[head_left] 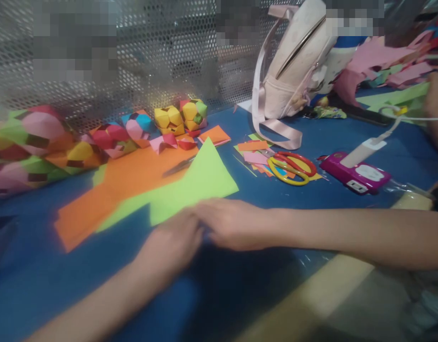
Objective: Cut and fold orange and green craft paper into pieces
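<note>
A folded lime-green sheet of paper [208,178] rises to a point in front of me, its lower edge at my fingers. My left hand [178,240] has its fingers curled against that edge. Touching it, my right hand [233,223] is closed on the same edge from the other side. Both hands are a little blurred, and my fingertips are partly hidden. Behind and left of the green paper lie orange sheets [133,173], with a dark blade-like tip [179,166] resting on them.
Folded paper balls [110,137] line the back by a perforated metal panel [147,47]. Scissors [292,173] with red and yellow handles lie on paper scraps. A purple power bank [357,173] with a white plug, a pale bag [293,61] and another person's arm [437,104] are at right.
</note>
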The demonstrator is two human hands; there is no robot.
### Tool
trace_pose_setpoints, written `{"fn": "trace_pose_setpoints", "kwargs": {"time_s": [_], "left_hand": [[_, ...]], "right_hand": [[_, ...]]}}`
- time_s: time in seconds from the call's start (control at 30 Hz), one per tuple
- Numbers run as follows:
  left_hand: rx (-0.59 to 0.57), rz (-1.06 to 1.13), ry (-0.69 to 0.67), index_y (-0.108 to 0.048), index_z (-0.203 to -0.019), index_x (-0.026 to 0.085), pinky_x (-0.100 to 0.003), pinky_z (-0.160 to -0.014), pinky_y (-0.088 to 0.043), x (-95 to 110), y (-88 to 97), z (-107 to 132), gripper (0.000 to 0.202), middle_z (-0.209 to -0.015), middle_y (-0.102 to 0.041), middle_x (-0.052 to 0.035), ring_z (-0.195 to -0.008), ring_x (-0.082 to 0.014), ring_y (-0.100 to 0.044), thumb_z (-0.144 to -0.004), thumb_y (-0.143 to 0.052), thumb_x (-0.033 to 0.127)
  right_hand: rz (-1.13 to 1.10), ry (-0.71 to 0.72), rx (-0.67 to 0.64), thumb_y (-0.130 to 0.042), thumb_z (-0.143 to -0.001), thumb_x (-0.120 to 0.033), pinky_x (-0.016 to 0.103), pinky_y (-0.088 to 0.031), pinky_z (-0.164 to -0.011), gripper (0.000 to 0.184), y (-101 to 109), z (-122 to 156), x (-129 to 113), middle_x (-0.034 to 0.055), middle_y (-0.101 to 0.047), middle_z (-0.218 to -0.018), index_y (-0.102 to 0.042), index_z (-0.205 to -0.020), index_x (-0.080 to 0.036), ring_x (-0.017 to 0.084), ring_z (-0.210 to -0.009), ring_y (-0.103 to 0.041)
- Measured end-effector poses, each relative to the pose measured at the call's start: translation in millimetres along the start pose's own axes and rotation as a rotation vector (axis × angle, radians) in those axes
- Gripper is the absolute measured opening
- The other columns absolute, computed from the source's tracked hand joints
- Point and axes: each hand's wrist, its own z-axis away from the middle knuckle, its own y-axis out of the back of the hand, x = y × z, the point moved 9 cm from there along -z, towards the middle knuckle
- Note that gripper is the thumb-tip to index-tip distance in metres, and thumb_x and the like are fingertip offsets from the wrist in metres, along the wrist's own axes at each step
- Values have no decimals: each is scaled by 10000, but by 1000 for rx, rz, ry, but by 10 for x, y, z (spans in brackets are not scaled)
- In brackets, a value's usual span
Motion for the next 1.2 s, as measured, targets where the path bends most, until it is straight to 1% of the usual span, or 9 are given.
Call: {"fn": "trace_pose_setpoints", "kwargs": {"time_s": [0.23, 0.43, 0.57, 0.7, 0.83, 0.93, 1.03, 1.1, 1.2], "left_hand": [[51, -292, 16, -597, -769, 179, -289, -495, -485, 65, 35, 98, 301, -723, -649, -56, -573, -188, -631, -997, -409, 237], [36, -498, 29, -565, -672, 187, -285, -451, -404, 71, 61, 142, 401, -604, -518, -33, -483, -190, -543, -1012, -378, 287], [13, -624, -2, -593, -677, 175, -282, -461, -372, -2, 50, 190, 402, -572, -492, -34, -491, -196, -527, -1006, -415, 320], [-28, -533, 70, -634, -735, 184, -273, -473, -324, -165, 8, 266, 341, -566, -508, -23, -514, -193, -533, -975, -510, 392], [-50, -381, 188, -643, -754, 204, -274, -482, -284, -305, -1, 295, 336, -572, -540, -27, -532, -194, -546, -973, -500, 414], [-62, -394, 159, -618, -712, 214, -290, -473, -254, -372, 58, 224, 381, -536, -517, -23, -505, -207, -537, -987, -443, 411], [-33, -418, 149, -624, -687, 214, -300, -466, -253, -559, 183, 49, 424, -541, -527, -33, -486, -205, -520, -998, -365, 341], [-13, -391, 229, -665, -738, 195, -302, -475, -307, -792, 243, -120, 407, -651, -608, -72, -555, -219, -564, -979, -372, 344], [-44, -185, 340, -695, -1050, 168, -319, -619, -466, -1130, 147, -427, 337, -991, -703, -140, -898, -289, -662, -937, -431, 345]], "right_hand": [[5, -37, -75, -546, -962, -447, 445, -482, -1051, 603, 130, 82, -7, 293, -589, -1320, -545, -1296, 55, 341, -1282, -546], [323, -155, -194, -563, -895, -620, 482, -544, -922, 740, 189, 247, 73, 309, -637, -1179, -596, -1225, 42, 377, -1093, -640], [526, -225, -233, -543, -850, -714, 475, -566, -846, 872, 203, 342, 94, 340, -654, -1129, -594, -1242, 62, 433, -1102, -638], [611, -285, -193, -561, -801, -766, 485, -552, -848, 937, 226, 391, 128, 353, -672, -1091, -606, -1248, 56, 434, -1050, -669], [599, -299, -280, -550, -849, -715, 508, -513, -873, 842, 241, 343, 216, 289, -719, -871, -659, -1172, 54, 380, -863, -712], [517, -352, -406, -529, -920, -621, 478, -494, -828, 723, 279, 275, 339, 222, -718, -725, -666, -1169, 44, 310, -682, -706], [451, -384, -456, -522, -972, -492, 399, -452, -731, 524, 345, 188, 424, 190, -721, -726, -690, -1109, -15, 295, -698, -703], [418, -392, -424, -509, -994, -391, 350, -395, -672, 379, 385, 130, 465, 176, -725, -772, -704, -988, -66, 287, -764, -700], [385, -364, -334, -480, -988, -216, 324, -321, -633, 250, 400, 65, 494, 139, -721, -817, -679, -878, -113, 258, -807, -680]]}}
